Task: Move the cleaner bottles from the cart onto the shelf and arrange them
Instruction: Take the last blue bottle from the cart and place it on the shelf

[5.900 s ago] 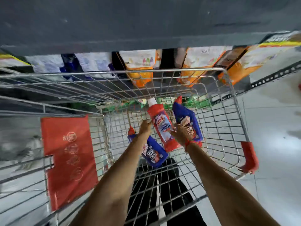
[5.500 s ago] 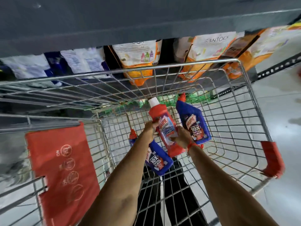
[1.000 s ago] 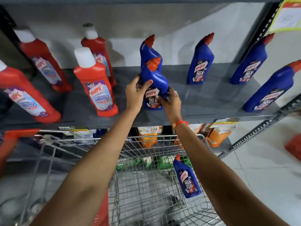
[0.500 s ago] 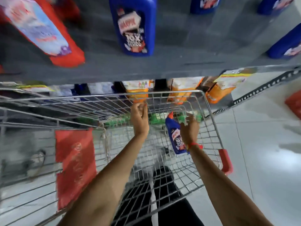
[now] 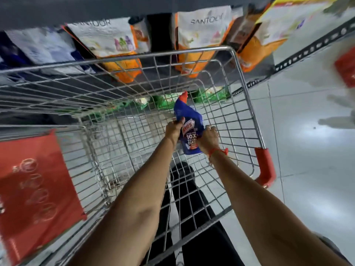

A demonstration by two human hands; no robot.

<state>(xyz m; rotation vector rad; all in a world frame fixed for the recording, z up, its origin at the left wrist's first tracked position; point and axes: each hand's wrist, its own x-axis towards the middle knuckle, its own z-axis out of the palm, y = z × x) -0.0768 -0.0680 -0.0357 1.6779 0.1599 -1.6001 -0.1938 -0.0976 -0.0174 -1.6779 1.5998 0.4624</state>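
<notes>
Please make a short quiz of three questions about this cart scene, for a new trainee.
1. True or false: both hands hold the blue bottle.
2. What colour is the bottle's cap? A) white B) orange-red C) green
3. Fill in: the bottle is inside the wire ____.

Key:
1. True: the left hand and the right hand grip it from either side.
2. B.
3. cart; no other bottle shows in it.
</notes>
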